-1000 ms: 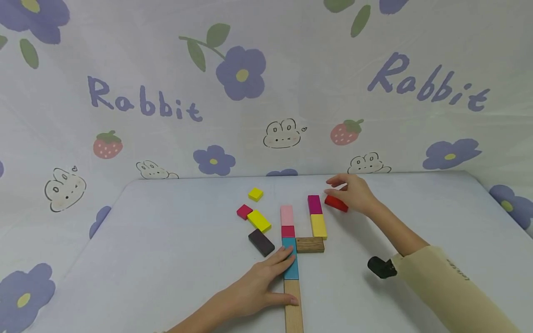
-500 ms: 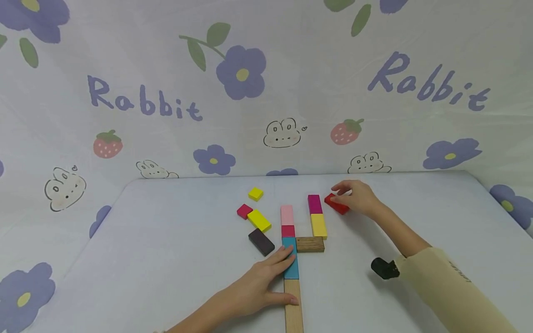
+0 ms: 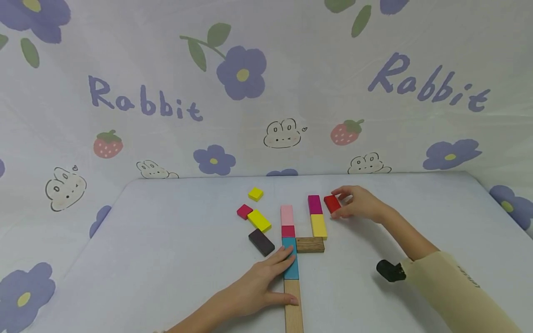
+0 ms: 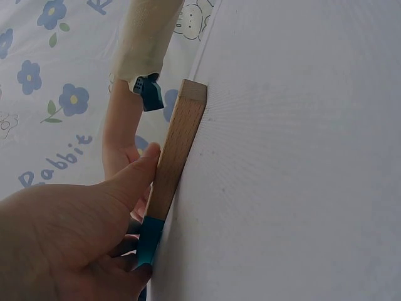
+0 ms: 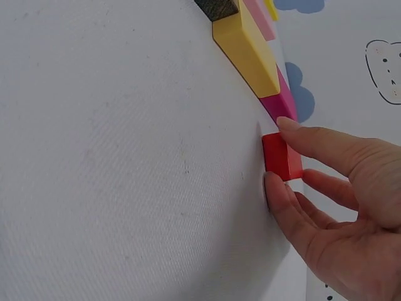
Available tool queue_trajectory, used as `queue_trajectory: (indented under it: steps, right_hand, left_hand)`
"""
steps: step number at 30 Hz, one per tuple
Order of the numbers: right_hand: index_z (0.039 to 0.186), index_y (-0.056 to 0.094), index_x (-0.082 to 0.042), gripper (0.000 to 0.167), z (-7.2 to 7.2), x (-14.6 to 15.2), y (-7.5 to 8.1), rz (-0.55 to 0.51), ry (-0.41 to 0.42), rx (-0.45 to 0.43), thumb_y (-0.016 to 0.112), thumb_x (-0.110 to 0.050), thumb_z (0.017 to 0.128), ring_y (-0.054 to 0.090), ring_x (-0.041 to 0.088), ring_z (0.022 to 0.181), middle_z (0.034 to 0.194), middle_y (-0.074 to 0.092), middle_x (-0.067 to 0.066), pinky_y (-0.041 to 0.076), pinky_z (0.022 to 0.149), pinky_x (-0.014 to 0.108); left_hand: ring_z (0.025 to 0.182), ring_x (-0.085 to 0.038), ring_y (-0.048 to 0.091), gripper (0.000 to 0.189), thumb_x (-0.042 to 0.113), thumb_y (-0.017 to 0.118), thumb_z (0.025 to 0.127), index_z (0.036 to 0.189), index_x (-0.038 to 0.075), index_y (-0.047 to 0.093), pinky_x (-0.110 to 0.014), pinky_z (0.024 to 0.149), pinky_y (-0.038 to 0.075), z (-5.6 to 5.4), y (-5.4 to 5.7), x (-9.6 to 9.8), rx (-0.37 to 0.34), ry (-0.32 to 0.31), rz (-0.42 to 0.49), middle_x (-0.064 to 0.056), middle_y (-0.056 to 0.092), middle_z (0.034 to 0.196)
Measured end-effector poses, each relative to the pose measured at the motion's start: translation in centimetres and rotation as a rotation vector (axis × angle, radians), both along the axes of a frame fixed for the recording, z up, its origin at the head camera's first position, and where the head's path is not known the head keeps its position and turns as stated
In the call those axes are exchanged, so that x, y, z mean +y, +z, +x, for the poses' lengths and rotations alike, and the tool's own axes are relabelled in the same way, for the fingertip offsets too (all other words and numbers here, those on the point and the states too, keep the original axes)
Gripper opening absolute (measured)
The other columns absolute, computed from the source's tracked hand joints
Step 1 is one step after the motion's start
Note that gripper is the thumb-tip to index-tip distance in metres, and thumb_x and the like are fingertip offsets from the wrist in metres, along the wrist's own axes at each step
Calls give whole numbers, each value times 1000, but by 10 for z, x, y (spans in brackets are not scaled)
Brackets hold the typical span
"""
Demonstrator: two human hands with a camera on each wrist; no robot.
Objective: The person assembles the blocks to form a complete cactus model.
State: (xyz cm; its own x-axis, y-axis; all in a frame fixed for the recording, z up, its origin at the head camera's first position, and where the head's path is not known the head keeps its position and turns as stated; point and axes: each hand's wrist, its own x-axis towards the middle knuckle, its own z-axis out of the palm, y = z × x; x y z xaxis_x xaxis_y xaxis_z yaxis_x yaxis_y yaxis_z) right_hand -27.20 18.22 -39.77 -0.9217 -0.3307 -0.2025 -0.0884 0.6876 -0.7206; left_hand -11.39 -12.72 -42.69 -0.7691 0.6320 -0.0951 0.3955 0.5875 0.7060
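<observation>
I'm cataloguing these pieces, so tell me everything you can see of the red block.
The red block is a plain, straight-edged rectangular piece, slightly glossy, perhaps painted wood. It appears to lie flat on the white tabletop, just right of the magenta block but apart, set slightly askew to it. The right hand's grip pinches its ends: thumb at the near one, finger at the far.

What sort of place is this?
Probably a makeshift indoor filming spot: a white-surfaced table with coloured blocks, a flower-and-rabbit printed backdrop behind it, and a small dark device at the person's right sleeve.
</observation>
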Motion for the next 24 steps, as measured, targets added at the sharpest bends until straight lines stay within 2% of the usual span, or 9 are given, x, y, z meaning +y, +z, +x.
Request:
queue_trajectory:
  steps: [9,16,24]
  right_hand:
    - [145,52,7,69,1,1,1,-2,12,7,84,-15,88,60,43,120,140,54,31,62,90,39]
    - [144,54,7,70,0,0,1,28,19,33,87,-14,85,60,41,116,138,55,32,63,85,37]
    - [140,57,6,66,1,3,1,36,24,75,87,-17,86,61,43,117,135,57,31,63,85,39]
  left_hand:
    - [163,-24,19,90,44,80,93,163,6,39,-43,124,35,1,4,-1,9,-5,4,0,24,176]
    - [163,-24,19,89,43,80,94,163,6,39,-44,125,35,1,4,-1,9,-5,7,-1,24,176]
    - [163,-24,18,88,42,80,94,163,6,39,-44,125,33,2,7,-1,0,-7,9,-1,24,176]
